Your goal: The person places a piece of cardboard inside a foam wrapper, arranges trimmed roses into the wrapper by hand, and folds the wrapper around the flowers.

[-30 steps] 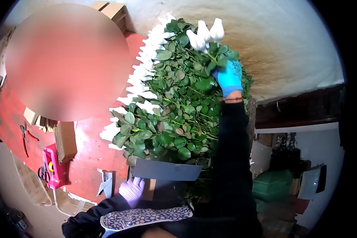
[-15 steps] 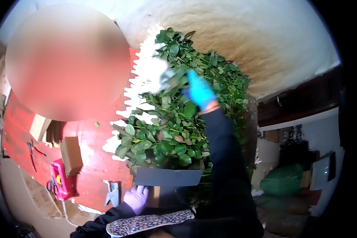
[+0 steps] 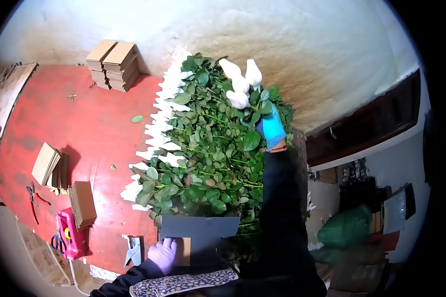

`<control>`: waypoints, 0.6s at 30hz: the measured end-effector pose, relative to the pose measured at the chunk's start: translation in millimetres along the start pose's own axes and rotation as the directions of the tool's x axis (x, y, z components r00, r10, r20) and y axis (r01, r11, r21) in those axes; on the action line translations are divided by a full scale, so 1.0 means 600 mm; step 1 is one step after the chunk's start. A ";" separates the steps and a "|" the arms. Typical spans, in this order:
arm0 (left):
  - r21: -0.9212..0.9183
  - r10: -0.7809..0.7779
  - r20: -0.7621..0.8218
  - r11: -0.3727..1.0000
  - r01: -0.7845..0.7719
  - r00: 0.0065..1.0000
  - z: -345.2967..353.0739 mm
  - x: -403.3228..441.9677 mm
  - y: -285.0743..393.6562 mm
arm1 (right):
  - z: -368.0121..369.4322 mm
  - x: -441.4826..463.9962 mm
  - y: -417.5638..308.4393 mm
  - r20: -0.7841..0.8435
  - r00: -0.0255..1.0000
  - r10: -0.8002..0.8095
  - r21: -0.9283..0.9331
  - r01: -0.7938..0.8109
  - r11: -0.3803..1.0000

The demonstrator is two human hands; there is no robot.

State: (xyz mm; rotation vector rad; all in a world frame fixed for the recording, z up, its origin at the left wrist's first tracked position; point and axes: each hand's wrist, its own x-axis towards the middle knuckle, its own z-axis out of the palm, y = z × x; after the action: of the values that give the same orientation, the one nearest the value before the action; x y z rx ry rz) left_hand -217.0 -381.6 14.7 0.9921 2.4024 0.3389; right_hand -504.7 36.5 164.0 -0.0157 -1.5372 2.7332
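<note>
My right hand (image 3: 271, 126), in a blue glove, is closed round the leafy stems of several roses whose heads wear white net sleeves (image 3: 240, 85). It holds them above the right part of a large pile of leafy rose stems (image 3: 218, 148). More white-sleeved heads (image 3: 158, 131) line the pile's left side. My left hand (image 3: 162, 255), purple-gloved, lies with fingers stretched out at the edge of a brown cardboard piece (image 3: 184, 251). That piece lies against a dark grey panel or tray (image 3: 200, 226) in front of me.
On the red table (image 3: 109, 111) are cardboard stacks (image 3: 115, 67), more cardboard pieces (image 3: 83, 205), red-handled pliers (image 3: 33, 203) and a stapler (image 3: 134, 251). A pink tape dispenser (image 3: 73, 237) and scissors (image 3: 58, 241) are at the front left. A wall rises behind the pile.
My right hand has moved right and slightly down in view, and the white-sleeved roses in it now point upward, above the pile. The left hand stays by the cardboard. The view has shifted.
</note>
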 end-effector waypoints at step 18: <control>0.039 0.003 0.001 0.999 -0.003 1.000 -0.020 -0.006 0.005 | 0.168 -0.209 -0.150 0.462 0.803 -0.377 -0.851 0.281 -0.444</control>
State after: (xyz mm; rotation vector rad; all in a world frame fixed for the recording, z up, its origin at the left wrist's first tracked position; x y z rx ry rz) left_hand -219.6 -382.3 27.0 1.0131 2.4153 0.2942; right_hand -380.7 -4.1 294.2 0.3257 -2.5366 0.1879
